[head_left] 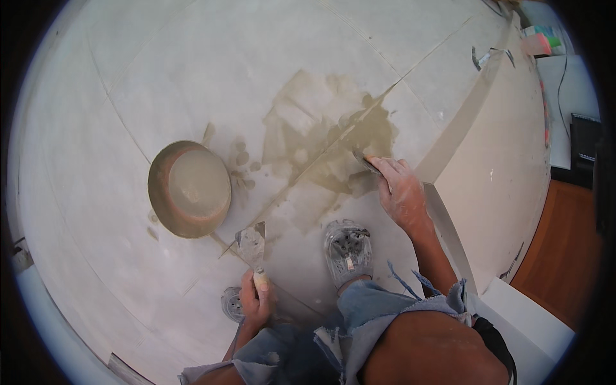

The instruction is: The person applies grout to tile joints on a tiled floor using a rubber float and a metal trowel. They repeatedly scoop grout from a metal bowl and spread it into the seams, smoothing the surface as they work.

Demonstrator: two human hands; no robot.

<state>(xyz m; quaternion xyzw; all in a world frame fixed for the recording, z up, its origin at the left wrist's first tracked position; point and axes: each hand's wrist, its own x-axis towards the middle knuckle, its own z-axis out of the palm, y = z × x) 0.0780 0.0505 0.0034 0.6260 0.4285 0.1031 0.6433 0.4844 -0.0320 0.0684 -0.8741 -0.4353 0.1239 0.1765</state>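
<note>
My left hand grips the pale handle of a putty knife, its smeared blade pointing away from me. My right hand holds a flat spreading tool against an olive-grey patch of wet compound, which lies over a seam in the pale floor. Left of the patch, beside several small smears, sits a round pan with greyish mixture in it.
My grey clogs stand below the patch. At the right are a raised pale ledge, metal tools, a pink-and-green container, a cable, a dark object and an orange-brown wooden surface.
</note>
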